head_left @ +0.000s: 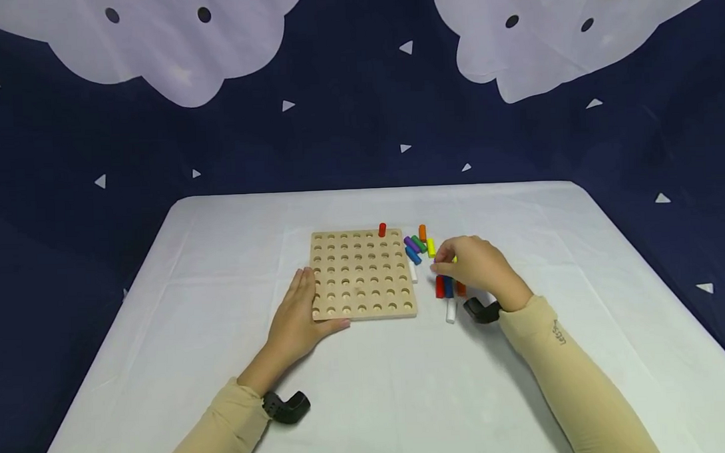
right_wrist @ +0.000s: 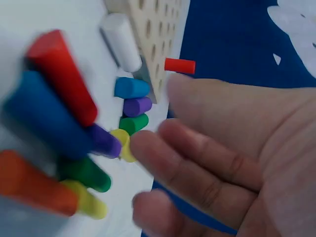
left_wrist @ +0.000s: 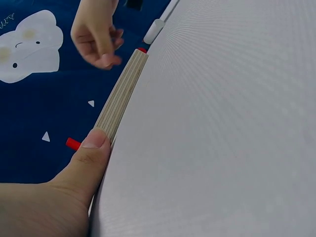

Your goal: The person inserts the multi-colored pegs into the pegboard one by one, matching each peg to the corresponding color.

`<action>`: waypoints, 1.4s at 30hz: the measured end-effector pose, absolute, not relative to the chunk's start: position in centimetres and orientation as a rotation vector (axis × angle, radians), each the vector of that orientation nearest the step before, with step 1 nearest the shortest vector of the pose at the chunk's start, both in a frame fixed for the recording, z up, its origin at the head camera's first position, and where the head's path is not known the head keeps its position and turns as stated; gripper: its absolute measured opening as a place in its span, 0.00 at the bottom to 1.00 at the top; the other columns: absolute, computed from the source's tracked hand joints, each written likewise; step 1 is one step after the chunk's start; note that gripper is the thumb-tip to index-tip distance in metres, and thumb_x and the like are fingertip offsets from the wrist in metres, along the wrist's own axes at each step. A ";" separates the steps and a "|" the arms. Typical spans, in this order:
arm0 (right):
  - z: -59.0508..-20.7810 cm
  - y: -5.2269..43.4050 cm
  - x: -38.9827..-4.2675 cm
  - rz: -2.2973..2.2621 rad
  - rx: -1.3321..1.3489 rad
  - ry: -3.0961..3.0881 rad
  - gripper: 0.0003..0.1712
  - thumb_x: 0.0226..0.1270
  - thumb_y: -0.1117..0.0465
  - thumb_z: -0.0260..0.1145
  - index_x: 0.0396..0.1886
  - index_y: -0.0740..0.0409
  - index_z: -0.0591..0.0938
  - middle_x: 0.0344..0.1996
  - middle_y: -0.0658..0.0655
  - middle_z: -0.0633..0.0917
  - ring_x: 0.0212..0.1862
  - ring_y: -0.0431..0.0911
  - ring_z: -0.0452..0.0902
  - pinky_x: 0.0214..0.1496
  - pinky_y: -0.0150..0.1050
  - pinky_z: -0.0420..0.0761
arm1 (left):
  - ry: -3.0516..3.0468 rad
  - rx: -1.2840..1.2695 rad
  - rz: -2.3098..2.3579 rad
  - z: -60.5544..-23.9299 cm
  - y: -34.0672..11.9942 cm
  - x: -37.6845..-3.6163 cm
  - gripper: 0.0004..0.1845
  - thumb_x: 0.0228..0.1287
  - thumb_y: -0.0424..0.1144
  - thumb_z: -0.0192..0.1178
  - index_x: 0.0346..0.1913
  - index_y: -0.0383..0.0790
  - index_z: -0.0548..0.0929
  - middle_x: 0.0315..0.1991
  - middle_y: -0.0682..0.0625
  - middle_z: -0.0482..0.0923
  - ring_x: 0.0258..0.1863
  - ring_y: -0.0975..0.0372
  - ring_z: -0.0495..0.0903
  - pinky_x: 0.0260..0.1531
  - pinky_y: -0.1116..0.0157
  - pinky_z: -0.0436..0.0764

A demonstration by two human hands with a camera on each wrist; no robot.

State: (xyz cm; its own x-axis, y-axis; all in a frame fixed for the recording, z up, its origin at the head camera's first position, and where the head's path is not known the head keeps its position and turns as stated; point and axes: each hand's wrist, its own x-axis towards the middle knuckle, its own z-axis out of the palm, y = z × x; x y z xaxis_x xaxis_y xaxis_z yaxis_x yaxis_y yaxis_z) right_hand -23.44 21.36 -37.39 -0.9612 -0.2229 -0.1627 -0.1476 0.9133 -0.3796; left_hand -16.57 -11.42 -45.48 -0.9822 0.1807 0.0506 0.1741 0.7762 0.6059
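While lying flat near the middle of the white-clothed table, the wooden pegboard is being steadied at its near-left corner by the left hand, fingers straight along the left edge and thumb pressing the near edge; seen up close from the left wrist as a thumb tip against the layered side of the board. Standing upright in the far row, near the board's right corner, is a single red peg. Lying just beside the right edge is a loose cluster of coloured pegs, with a white peg touching or almost touching that edge. Hovering over more pegs further right is the right hand, fingers loosely curled and slightly spread, holding nothing that can be made out. Lying beneath it, close together, are red, blue and orange pegs, with another white peg nearer. Stretching bare on all sides of the board, widest toward the near edge and the left side, is the cloth.
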 end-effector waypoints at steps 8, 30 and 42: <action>-38.3 21.1 -21.2 -0.388 -0.319 2.910 0.11 0.62 0.51 0.73 0.25 0.50 0.83 0.19 0.47 0.82 0.22 0.43 0.73 0.24 0.35 0.70 | 2.940 0.293 1.009 -45.7 -11.6 -16.5 0.69 0.47 0.65 0.73 0.78 0.29 0.43 0.80 0.39 0.40 0.81 0.51 0.39 0.78 0.49 0.49; -39.8 19.7 -20.7 -0.344 -0.200 2.911 0.17 0.57 0.45 0.75 0.21 0.51 0.82 0.20 0.49 0.79 0.24 0.45 0.71 0.22 0.36 0.66 | 2.954 0.314 1.004 -46.0 -11.4 -15.8 0.70 0.46 0.64 0.74 0.78 0.28 0.44 0.80 0.37 0.41 0.81 0.49 0.39 0.78 0.48 0.50; -40.0 19.2 -21.2 -0.351 -0.198 2.970 0.13 0.60 0.50 0.73 0.28 0.55 0.86 0.23 0.50 0.82 0.24 0.46 0.73 0.23 0.36 0.69 | 2.972 0.321 0.986 -45.6 -11.6 -16.2 0.69 0.47 0.65 0.72 0.78 0.29 0.43 0.80 0.38 0.40 0.81 0.50 0.39 0.78 0.50 0.48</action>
